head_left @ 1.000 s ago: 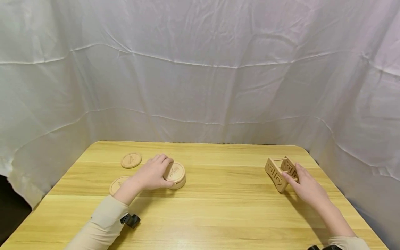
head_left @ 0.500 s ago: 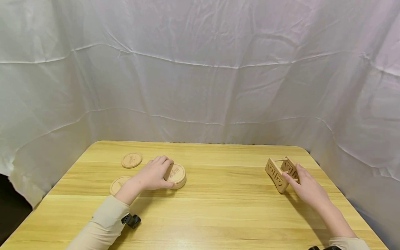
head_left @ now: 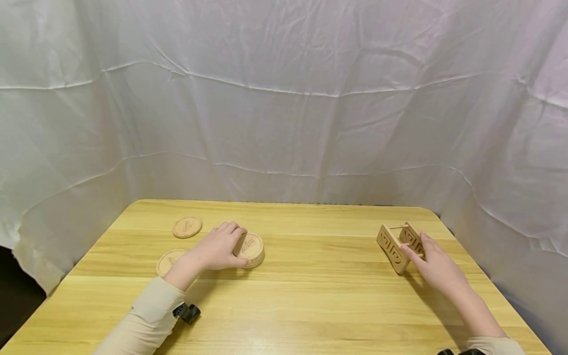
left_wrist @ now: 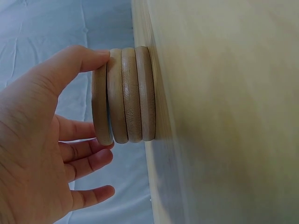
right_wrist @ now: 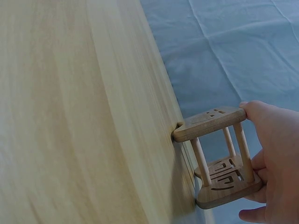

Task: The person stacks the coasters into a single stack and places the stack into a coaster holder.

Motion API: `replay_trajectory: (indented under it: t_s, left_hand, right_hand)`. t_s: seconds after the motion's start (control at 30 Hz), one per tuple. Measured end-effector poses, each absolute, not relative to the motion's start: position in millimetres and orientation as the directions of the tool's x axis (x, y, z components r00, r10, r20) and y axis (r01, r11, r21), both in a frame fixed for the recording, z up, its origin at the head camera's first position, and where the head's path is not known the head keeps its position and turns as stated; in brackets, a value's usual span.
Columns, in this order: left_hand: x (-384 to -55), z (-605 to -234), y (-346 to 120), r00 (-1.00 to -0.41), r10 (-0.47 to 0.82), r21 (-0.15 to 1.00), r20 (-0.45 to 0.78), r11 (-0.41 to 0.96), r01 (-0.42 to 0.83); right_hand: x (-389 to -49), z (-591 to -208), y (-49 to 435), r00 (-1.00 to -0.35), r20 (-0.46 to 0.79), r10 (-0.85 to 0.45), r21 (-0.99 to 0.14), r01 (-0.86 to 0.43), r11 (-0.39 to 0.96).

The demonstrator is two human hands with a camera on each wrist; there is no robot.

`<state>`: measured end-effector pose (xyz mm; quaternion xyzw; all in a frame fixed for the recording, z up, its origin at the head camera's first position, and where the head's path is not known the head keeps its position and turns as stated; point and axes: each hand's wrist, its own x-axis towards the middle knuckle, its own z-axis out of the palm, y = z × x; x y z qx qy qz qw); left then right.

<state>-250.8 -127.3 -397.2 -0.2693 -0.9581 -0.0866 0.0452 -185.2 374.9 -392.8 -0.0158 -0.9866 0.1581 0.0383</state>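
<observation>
Several round wooden coasters [left_wrist: 131, 95] lie stacked on the table, left of the middle. My left hand [head_left: 217, 249] pinches the top coaster [head_left: 248, 246] at its edge, thumb on one side and fingers on the other. That coaster leans slightly in the left wrist view, with a thin gap at one side above the one below. My right hand [head_left: 437, 264] grips a wooden coaster holder [right_wrist: 223, 163] with cut-out end panels and round rods. Thumb and fingers span its two panels, and the holder's far ends are right at the tabletop.
Two loose coasters lie on the left: one coaster [head_left: 187, 227] towards the back, the other coaster [head_left: 168, 263] partly hidden behind my left wrist. The wooden table [head_left: 319, 296] stretches between my hands. A pale curtain [head_left: 284, 128] hangs behind and beside it.
The top coaster shows very slightly lower in the head view than a second ago. Both hands keep nearly the same place and grip.
</observation>
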Motion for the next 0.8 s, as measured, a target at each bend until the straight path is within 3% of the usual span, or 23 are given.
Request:
replay_trajectory:
  t_s: [0.8]
  left_hand:
    - [-251.6,-399.3,-126.7,-0.859,0.498,0.156,0.118,0.845,0.511]
  right_hand:
    - [-185.3,-393.1,375.7,-0.996,0.075,0.039,-0.321,0.013,0.947]
